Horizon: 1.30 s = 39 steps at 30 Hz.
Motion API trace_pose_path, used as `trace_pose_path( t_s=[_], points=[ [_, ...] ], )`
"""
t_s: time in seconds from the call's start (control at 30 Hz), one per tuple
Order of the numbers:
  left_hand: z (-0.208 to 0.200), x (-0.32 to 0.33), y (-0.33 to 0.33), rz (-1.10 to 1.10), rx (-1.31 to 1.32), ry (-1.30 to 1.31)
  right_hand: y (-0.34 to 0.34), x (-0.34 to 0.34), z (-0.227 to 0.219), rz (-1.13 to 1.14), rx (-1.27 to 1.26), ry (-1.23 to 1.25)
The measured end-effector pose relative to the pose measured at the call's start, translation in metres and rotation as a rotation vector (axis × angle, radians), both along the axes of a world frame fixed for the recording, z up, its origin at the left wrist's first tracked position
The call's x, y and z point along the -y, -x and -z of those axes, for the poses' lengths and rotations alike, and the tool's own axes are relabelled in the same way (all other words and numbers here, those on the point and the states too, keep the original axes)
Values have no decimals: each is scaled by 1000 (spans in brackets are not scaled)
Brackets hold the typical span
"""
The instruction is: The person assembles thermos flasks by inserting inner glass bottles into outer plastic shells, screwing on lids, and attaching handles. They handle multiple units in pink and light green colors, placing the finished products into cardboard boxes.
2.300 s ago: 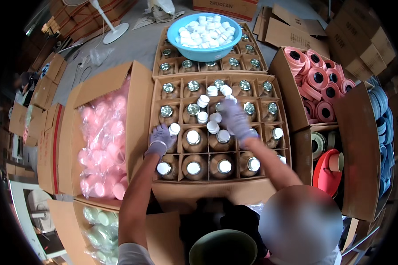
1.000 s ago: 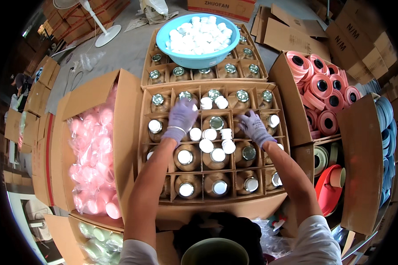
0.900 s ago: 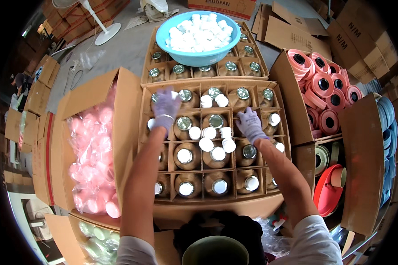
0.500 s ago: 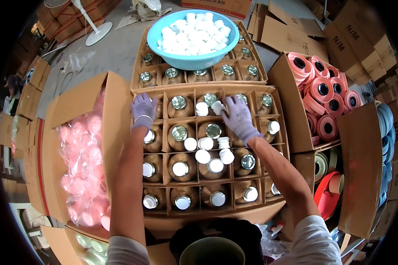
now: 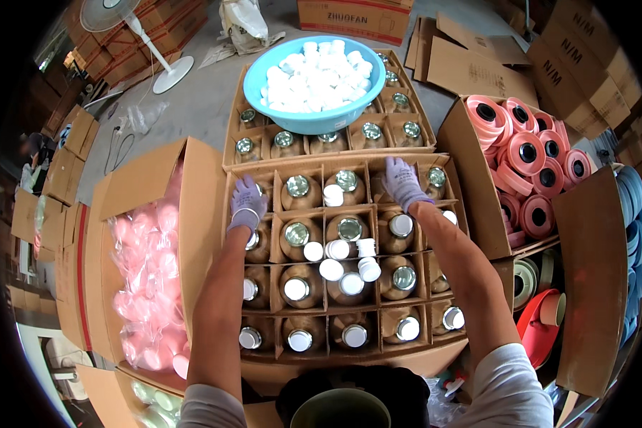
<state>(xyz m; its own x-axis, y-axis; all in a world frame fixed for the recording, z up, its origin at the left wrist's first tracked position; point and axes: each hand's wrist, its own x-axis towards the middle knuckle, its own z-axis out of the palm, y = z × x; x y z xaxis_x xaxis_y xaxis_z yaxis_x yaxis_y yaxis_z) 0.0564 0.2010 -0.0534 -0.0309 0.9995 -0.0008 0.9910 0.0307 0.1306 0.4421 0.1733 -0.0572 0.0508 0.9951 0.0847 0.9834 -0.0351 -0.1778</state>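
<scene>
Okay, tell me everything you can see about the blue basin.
The basin is round, wide and light blue, apparently plastic, with a flared rim and a small pale mark on its front. It sits upright atop the far carton, heaped with white caps. Its underside is hidden. Neither the left hand nor the right hand touches it.

Gloved left hand and right hand are over the far row of bottles in a divided carton.
</scene>
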Motion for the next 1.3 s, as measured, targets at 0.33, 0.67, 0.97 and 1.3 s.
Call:
trace_pose_path(
  t_s=[0.33, 0.67, 0.97, 1.3],
  points=[
    [-16, 27, -140, 668, -27, -378, 17, -7, -23, 126, -7, 327],
    [-14, -2, -91, 312, -137, -271, 80, 131, -47, -276, 233, 263],
    [3, -15, -94, 251, 140, 46, 64, 111, -63, -279, -313, 133],
    [-55, 102, -66, 502, 297, -129, 125, -20, -15, -135, 154, 82]
  ],
)
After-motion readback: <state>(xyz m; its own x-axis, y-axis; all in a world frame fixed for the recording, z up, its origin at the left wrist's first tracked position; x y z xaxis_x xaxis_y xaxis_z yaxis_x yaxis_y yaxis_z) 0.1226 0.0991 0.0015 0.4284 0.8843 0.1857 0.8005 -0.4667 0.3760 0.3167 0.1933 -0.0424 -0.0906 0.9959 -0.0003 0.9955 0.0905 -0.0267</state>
